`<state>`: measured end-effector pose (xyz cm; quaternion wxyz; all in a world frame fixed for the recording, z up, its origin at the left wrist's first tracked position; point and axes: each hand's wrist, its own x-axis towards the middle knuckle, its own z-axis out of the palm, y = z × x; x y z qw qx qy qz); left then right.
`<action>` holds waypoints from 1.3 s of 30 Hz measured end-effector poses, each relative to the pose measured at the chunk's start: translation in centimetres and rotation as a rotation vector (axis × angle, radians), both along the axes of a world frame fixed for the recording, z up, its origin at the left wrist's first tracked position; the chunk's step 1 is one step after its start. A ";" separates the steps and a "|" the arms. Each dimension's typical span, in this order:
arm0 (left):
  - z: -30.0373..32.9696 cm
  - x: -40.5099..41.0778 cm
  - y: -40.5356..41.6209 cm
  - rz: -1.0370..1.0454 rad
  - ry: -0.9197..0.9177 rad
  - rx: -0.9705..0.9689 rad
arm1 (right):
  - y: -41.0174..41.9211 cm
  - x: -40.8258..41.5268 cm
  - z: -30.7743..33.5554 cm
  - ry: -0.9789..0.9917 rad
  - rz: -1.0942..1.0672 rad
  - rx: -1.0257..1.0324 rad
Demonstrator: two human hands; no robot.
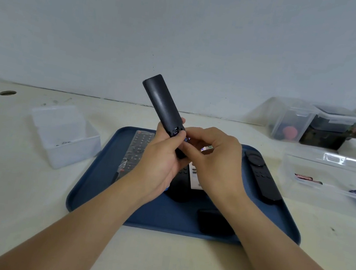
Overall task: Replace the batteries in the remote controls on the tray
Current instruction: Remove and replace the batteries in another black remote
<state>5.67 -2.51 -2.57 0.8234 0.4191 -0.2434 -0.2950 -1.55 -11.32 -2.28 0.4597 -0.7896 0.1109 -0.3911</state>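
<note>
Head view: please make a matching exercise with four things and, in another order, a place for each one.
Things:
1. slim black remote
2. grey remote
3. black remote with round pad
4. loose batteries

Places:
A. left part of the blue tray
B. clear box right of the tray
C. held up in the left hand
D. right part of the tray

Pairs: 1-C, 2-A, 3-D, 4-B

two bare forearms, no sleeves anywhere in shot, left hand (162,155) and right hand (217,157) ungloved, short plain nails
</note>
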 end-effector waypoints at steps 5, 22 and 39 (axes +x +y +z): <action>-0.2 0.3 0.0 0.001 0.021 -0.018 | -0.1 0.3 0.1 0.040 0.035 0.044; 0.2 1.3 0.7 0.002 0.069 0.036 | -2.3 -0.4 1.3 0.164 0.229 -0.073; 0.2 -0.2 1.3 -0.142 -0.108 0.225 | -3.6 -1.5 1.6 0.334 0.315 0.329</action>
